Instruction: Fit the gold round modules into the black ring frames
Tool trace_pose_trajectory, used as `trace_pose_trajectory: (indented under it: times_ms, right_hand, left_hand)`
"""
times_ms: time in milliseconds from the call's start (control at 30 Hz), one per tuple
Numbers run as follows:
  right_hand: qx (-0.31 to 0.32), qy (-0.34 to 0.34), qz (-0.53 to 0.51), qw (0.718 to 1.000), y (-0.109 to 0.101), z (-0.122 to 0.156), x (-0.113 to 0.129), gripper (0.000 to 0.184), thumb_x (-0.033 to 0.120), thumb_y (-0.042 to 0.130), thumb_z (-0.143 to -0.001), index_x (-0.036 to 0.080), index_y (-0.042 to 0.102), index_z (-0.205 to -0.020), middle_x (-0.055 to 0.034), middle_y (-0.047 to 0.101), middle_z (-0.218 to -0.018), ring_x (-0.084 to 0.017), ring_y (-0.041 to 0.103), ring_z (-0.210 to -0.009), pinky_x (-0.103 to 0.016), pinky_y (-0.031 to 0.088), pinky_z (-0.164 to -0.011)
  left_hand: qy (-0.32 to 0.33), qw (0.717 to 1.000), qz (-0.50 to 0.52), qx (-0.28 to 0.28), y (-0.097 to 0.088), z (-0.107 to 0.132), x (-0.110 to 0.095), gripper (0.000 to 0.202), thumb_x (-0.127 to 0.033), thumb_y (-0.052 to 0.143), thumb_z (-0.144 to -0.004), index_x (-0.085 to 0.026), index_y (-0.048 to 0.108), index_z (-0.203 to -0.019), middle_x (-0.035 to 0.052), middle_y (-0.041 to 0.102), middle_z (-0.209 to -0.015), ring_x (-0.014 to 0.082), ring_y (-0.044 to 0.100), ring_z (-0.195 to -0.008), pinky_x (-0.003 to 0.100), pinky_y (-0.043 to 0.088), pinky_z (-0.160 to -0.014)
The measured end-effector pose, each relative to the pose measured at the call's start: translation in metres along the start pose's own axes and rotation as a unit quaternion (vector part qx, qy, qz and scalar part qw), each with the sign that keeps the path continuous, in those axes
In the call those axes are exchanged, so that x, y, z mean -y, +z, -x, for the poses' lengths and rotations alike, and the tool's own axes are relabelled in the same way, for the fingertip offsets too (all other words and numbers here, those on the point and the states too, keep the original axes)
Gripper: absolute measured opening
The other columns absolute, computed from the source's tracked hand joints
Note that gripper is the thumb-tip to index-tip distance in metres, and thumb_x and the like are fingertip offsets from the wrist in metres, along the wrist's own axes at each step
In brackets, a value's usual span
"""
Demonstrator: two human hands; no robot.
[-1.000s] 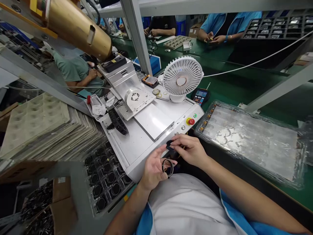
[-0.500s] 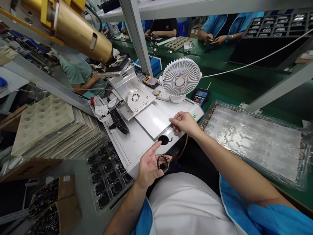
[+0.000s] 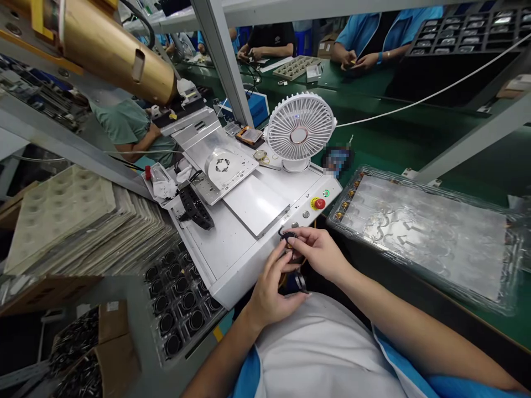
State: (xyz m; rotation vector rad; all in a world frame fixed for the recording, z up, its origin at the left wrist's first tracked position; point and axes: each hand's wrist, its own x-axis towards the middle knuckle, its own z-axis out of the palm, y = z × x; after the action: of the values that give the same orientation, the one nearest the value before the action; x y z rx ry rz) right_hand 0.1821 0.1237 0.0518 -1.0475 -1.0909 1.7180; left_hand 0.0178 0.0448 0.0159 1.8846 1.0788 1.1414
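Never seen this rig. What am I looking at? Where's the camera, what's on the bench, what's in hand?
The view comes from a camera worn on a person's head, looking down at their own hands. The left hand and right hand meet at the front edge of a white bench machine with a red emergency stop button. Between their fingertips is a small black round part. A white desk fan stands on the machine. To the left lies a tray of black round parts; to the right, a clear plastic tray. Co-workers sit beyond.
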Motion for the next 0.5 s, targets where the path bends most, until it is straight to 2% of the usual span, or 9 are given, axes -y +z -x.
trace_pose_trajectory:
  times_ms: [67, 133, 200, 333, 433, 500]
  right_hand:
    - [0.019, 0.011, 0.015, 1.000, -0.006, -0.001, 0.002, 0.039, 0.049, 0.080, -0.078, 0.016, 0.075, -0.098, -0.0022, 0.070, -0.072, -0.016, 0.063, -0.061, -0.028, 0.055, -0.058]
    - [0.047, 0.022, 0.043, 0.998, -0.011, 0.000, 0.004, 0.036, 0.047, 0.077, -0.080, 0.016, 0.075, -0.099, -0.0005, 0.067, -0.066, -0.015, 0.061, -0.057, -0.028, 0.054, -0.056]
    - [0.065, 0.032, 0.076, 0.994, -0.015, 0.001, 0.005, 0.033, 0.046, 0.077, -0.081, 0.016, 0.075, -0.096, -0.0005, 0.066, -0.064, -0.015, 0.061, -0.056, -0.028, 0.053, -0.054]
    - [0.049, 0.061, 0.081, 0.994, -0.017, 0.000, 0.006, 0.035, 0.045, 0.084, -0.073, 0.016, 0.076, -0.090, -0.0029, 0.071, -0.071, -0.016, 0.065, -0.059, -0.028, 0.055, -0.056]
    - [0.043, 0.070, 0.043, 0.996, -0.014, -0.001, 0.006, 0.041, 0.045, 0.091, -0.064, 0.016, 0.075, -0.088, -0.0027, 0.073, -0.073, -0.017, 0.067, -0.062, -0.030, 0.058, -0.062]
    - [0.029, 0.067, 0.023, 0.997, -0.012, -0.001, 0.004, 0.044, 0.048, 0.092, -0.062, 0.016, 0.073, -0.085, -0.0023, 0.072, -0.070, -0.017, 0.067, -0.060, -0.030, 0.058, -0.060]
  left_hand:
    - [-0.033, 0.994, 0.097, -0.022, -0.002, 0.001, 0.001, 0.082, -0.022, 0.089, -0.076, -0.028, 0.046, -0.145, 0.0247, 0.019, -0.172, 0.0279, 0.077, -0.107, 0.046, 0.064, -0.097]
    - [-0.061, 0.985, 0.163, -0.021, -0.005, 0.002, 0.004, 0.076, -0.024, 0.091, -0.074, -0.027, 0.048, -0.137, 0.0250, 0.009, -0.174, 0.0283, 0.077, -0.110, 0.046, 0.064, -0.096]
    - [-0.065, 0.982, 0.176, 0.001, -0.007, 0.004, 0.007, 0.076, -0.025, 0.093, -0.072, -0.027, 0.048, -0.134, 0.0260, 0.011, -0.173, 0.0291, 0.077, -0.110, 0.047, 0.063, -0.097]
    - [-0.011, 0.996, 0.085, 0.021, -0.008, 0.007, 0.013, 0.080, -0.020, 0.091, -0.072, -0.025, 0.045, -0.137, 0.0290, 0.029, -0.168, 0.0299, 0.077, -0.109, 0.046, 0.063, -0.097]
    - [0.013, 0.999, -0.005, 0.039, -0.006, 0.006, 0.014, 0.078, -0.015, 0.085, -0.076, -0.024, 0.042, -0.141, 0.0289, 0.032, -0.166, 0.0299, 0.077, -0.111, 0.045, 0.065, -0.095]
    - [0.010, 0.997, -0.052, 0.060, -0.005, 0.004, 0.013, 0.078, -0.011, 0.080, -0.079, -0.024, 0.041, -0.145, 0.0275, 0.032, -0.167, 0.0307, 0.075, -0.115, 0.047, 0.064, -0.098]
